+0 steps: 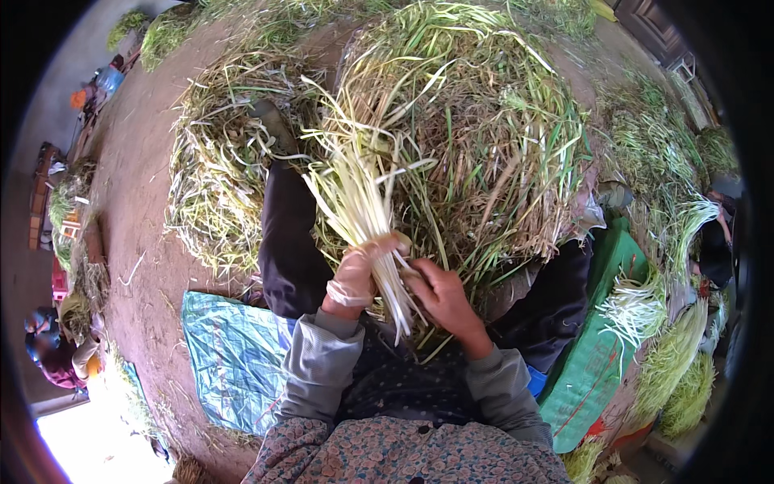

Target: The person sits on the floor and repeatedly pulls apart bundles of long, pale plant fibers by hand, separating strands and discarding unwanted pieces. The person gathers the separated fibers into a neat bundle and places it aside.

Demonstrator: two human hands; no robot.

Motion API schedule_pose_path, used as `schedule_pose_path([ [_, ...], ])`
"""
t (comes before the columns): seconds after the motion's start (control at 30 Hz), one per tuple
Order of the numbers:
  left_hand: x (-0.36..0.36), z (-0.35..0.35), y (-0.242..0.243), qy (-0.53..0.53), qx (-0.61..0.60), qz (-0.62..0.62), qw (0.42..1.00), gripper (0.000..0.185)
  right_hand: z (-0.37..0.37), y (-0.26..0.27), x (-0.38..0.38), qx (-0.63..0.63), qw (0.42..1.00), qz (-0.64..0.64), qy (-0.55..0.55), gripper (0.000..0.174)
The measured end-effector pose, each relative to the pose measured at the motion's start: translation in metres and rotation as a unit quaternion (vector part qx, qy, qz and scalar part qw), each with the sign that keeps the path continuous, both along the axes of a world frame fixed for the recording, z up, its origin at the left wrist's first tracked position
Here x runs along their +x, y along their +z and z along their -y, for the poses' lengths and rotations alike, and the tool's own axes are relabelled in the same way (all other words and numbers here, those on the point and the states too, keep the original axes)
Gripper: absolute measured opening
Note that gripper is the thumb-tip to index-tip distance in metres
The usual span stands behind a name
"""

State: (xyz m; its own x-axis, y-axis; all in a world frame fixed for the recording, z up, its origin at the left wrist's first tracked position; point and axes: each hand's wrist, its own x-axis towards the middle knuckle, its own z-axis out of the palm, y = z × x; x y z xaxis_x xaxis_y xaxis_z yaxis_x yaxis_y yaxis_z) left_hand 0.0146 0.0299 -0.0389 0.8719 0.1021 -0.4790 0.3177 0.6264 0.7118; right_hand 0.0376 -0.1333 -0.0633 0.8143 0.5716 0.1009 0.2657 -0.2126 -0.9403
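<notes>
My left hand (354, 275), in a thin translucent glove, grips a bundle of pale yellow-white leafy stalks (357, 206), perhaps blanched garlic chives. The bundle's leafy ends fan out away from me, and its white ends point down toward my lap. Bare and with bent fingers, my right hand (444, 296) is against the right side of the bundle near the white ends. Whether its fingertips pinch a stalk is hidden. Just beyond both hands lies a large heap of dry and green leaves (465, 163), between my spread legs.
Another leaf heap (217, 169) lies left of my leg. A blue-green woven sheet (233, 357) is at my left. On my right, white-ended stalks (632, 305) rest on a green woven sack (598, 357). Other people (54, 357) sit at both far sides.
</notes>
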Motion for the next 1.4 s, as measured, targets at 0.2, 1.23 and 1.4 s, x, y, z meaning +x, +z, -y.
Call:
schedule_pose_path([
  [0.2, 0.023, -0.036, 0.012, 0.095, -0.091, 0.144, 0.981, 0.021, 0.046, -0.026, -0.015, 0.034, 0.972, -0.210, -0.102, 0.017],
  [1.23, -0.063, 0.014, -0.013, -0.028, -0.082, 0.026, 0.996, 0.038, -0.037, 0.004, 0.080, 0.042, 0.983, -0.174, -0.048, 0.018],
  [1.4, -0.064, 0.018, -0.017, -0.020, -0.097, 0.018, 0.995, 0.035, -0.006, 0.008, 0.117, 0.355, 0.879, -0.206, -0.244, 0.012],
])
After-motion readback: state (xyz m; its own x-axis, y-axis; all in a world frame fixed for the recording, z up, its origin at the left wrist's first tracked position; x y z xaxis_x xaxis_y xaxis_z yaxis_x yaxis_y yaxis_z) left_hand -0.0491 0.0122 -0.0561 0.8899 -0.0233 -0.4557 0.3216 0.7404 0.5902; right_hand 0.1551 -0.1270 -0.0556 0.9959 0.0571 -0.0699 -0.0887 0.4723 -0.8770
